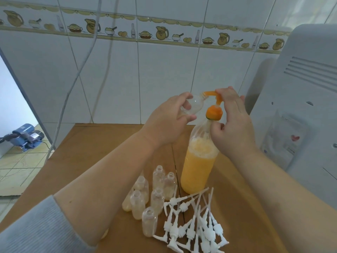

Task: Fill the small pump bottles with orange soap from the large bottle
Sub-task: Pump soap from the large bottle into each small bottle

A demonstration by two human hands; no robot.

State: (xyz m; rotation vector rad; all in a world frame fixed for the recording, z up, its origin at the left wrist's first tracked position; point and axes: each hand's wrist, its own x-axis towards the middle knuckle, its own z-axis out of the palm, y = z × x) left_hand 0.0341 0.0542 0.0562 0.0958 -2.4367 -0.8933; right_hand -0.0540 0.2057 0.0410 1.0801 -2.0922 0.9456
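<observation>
Small bottle (189,106) gripped sideways in left hand (169,121), mouth at orange pump (213,96), right hand (231,121) pressing it

White tiled wall (164,73) all the way across, with a decorative border strip (164,34) of yellow jugs, pies and little bottles. A couple of thin cables (85,57) hang down in front of it. Brown wooden table (94,143) pushed up against the wall. Big white appliance (300,99) on the right, maybe a water dispenser, hard to say. Down left, pale floor tiles (20,163) and a blue pump-looking motor (25,136).
</observation>
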